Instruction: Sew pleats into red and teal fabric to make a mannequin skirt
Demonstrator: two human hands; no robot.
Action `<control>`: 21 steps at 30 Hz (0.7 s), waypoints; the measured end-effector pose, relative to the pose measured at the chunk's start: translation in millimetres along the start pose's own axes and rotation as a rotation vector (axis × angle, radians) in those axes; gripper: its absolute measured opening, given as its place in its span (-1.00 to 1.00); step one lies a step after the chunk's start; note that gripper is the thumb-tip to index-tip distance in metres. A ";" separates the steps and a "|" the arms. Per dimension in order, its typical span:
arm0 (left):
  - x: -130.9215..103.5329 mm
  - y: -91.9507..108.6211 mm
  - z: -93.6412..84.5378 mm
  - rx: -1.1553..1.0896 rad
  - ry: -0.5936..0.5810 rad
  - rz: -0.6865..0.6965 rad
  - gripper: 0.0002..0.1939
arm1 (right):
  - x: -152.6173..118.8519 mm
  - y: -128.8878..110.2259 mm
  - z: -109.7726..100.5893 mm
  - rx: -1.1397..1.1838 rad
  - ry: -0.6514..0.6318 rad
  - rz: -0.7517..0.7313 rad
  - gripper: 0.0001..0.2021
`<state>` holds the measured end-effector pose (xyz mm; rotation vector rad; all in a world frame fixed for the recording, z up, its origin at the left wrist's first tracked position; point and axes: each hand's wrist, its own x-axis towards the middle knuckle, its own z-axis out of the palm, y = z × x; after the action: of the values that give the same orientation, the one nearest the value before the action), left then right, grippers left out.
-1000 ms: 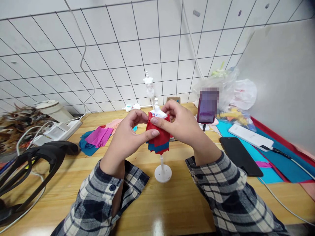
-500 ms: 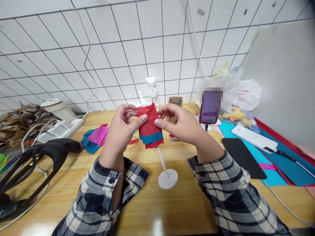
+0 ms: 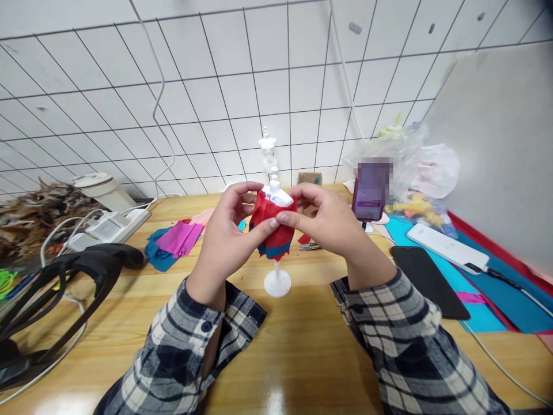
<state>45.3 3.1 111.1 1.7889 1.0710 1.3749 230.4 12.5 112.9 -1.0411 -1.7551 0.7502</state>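
Observation:
Between my hands is a small white dress form (image 3: 281, 199) on a stand with a round base (image 3: 277, 283). Red crepe paper (image 3: 276, 233) with a blue band near its lower edge wraps round its torso like a dress. My left hand (image 3: 235, 230) grips the paper from the left, its thumb flat on the front and its fingers curled behind. From the right, my right hand (image 3: 324, 222) pinches the paper too, with its thumb tip beside the left thumb. The back of the paper is hidden.
A second white dress form (image 3: 267, 147) stands behind. Scissors (image 3: 311, 246) lie right of the stand. Pink and blue paper (image 3: 179, 239), a power strip (image 3: 110, 225) and a black headset frame (image 3: 78, 282) are left; phones, including a black one (image 3: 427, 282), and coloured sheets are right.
The dress form has tipped upright, its neck and shoulders now showing above the red paper. Its base has shifted away and left. My thumbs have come together on the front.

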 end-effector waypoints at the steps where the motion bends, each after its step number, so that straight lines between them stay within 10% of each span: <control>1: -0.3 0.1 -0.3 0.004 -0.011 0.024 -0.40 | 0.5 1.1 -1.3 0.033 -0.010 0.003 -0.68; 7: 2.9 -4.3 -7.8 -0.050 -0.059 0.012 -0.55 | 2.3 7.0 -3.5 0.014 -0.117 -0.059 -0.74; 13: 4.5 -6.7 -11.7 0.012 0.164 -0.079 -0.65 | 0.4 3.4 8.5 -0.186 0.166 -0.149 -0.74; 21: 5.2 -3.1 -12.3 -0.014 0.129 -0.149 -0.62 | 0.1 4.1 12.4 -0.301 0.041 -0.184 -0.89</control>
<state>33.3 9.2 114.0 1.5937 1.2334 1.4182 220.3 13.9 104.9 -1.0638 -1.9365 0.3549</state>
